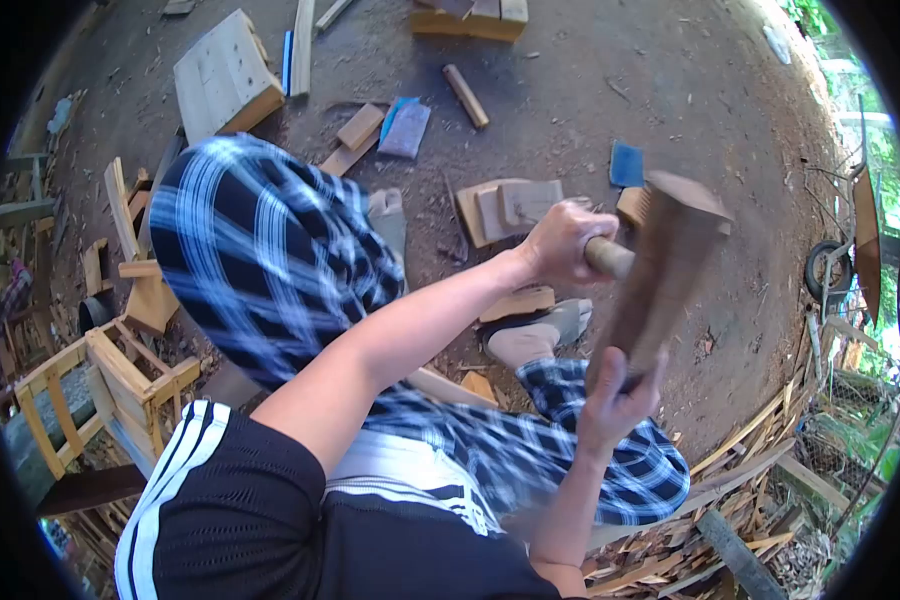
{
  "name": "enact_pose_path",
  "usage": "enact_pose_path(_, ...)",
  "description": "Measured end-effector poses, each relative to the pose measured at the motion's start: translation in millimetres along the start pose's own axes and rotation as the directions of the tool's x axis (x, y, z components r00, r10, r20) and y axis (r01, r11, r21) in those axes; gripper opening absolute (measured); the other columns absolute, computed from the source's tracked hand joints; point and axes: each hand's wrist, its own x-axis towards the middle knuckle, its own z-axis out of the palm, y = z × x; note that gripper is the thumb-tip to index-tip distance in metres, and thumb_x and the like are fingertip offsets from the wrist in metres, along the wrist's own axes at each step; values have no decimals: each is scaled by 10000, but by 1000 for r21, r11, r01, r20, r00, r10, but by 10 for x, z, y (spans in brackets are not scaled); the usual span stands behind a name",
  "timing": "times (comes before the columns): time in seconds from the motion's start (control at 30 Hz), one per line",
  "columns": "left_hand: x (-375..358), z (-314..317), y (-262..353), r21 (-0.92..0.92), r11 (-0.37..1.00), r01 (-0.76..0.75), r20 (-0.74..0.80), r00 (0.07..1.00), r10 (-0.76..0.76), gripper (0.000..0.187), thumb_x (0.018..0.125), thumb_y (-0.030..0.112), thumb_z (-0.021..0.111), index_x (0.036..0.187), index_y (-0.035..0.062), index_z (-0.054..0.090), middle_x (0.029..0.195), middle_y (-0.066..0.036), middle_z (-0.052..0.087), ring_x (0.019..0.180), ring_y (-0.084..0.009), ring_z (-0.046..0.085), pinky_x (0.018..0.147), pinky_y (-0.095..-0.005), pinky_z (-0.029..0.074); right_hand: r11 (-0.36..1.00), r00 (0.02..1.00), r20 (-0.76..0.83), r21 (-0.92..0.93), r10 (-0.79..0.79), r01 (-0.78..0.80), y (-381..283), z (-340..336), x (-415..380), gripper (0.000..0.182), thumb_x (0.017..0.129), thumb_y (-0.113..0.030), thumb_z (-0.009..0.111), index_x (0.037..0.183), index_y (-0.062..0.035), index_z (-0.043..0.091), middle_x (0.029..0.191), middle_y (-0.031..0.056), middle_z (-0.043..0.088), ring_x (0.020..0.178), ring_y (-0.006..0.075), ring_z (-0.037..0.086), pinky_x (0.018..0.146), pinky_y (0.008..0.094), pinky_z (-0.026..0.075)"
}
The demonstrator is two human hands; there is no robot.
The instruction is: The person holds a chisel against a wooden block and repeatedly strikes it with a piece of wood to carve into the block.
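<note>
A large wooden mallet is held up between my hands, its long, thick head [660, 265] slanting upward and a little blurred. My left hand [572, 242] is wrapped round the short round handle [610, 258], which meets the head on its left side. Lower down, my right hand [622, 400] grips the bottom end of the head, with the thumb and fingers on either side. Beyond my left hand, stacked wooden blocks [515, 208] lie on the ground. A smaller block [632, 206] sits partly hidden behind the mallet head.
Beside my bent legs is dirt ground. A blue pad [626, 163], a blue packet [405, 128], a round stick [466, 96] and a big wooden block [228, 78] lie ahead. Wooden frames [120, 390] stand at left. Wood scraps [660, 565] pile up at right.
</note>
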Motion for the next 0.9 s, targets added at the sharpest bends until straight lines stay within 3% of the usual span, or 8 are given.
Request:
enact_pose_path(0.1,-10,-26,45,39,997,59,44,997,-60,363,577,304,806,713,118,526,636,-94,602,629,-319,631,604,-420,484,975,977,-194,185,-90,127,48,67,-80,451,939,-327,612,1139,70,538,954,121,629,823,206,595,734,337,470)
enact_pose_path(0.23,25,33,31,-49,999,-9,-2,1000,9,356,580,304,800,698,119,519,630,-97,594,634,-321,631,603,-416,483,996,997,70,-83,-8,14,73,51,51,430,944,-339,607,1121,46,536,910,110,618,766,194,586,680,324,464)
enact_pose_path(0.37,-19,-37,43,55,997,45,21,999,-46,340,582,279,796,698,110,526,640,-102,603,651,-322,638,603,-415,492,975,963,-232,140,-139,174,16,24,-50,471,934,-368,614,1157,43,559,930,121,655,746,217,611,661,304,466)
enact_pose_path(0.43,12,-14,58,26,996,81,22,996,-81,343,577,278,800,696,107,528,646,-113,604,652,-325,638,604,-419,495,963,961,-208,158,-184,219,-14,55,-62,466,942,-327,609,1186,66,548,943,131,664,745,214,621,675,308,480)
enact_pose_path(0.5,38,-33,43,-6,999,54,21,998,-54,345,587,296,814,741,94,581,704,-137,644,685,-331,654,646,-417,515,991,994,107,-127,-14,27,-59,107,128,448,954,-280,600,1217,76,529,938,124,670,751,195,624,692,299,486)
enact_pose_path(0.53,15,32,4,2,999,34,1,999,-34,343,592,298,815,767,89,606,718,-143,652,689,-335,657,644,-414,520,977,986,107,-160,-125,141,28,90,149,418,960,-252,598,1224,64,526,930,107,671,763,159,609,689,292,482)
enact_pose_path(0.7,80,-84,-22,-46,991,128,-56,990,-130,259,651,242,796,805,81,664,714,-131,663,655,-290,677,599,-379,531,991,993,102,109,66,-77,34,101,53,425,961,-274,603,1214,60,525,906,96,666,766,154,605,686,289,479)
enact_pose_path(0.9,373,-420,-76,-463,825,326,-444,720,-534,182,838,183,700,704,62,678,639,-3,653,595,-48,595,523,-246,467,963,987,17,217,157,-157,198,63,-63,451,971,-309,590,1212,65,515,951,88,654,798,156,596,727,279,475)
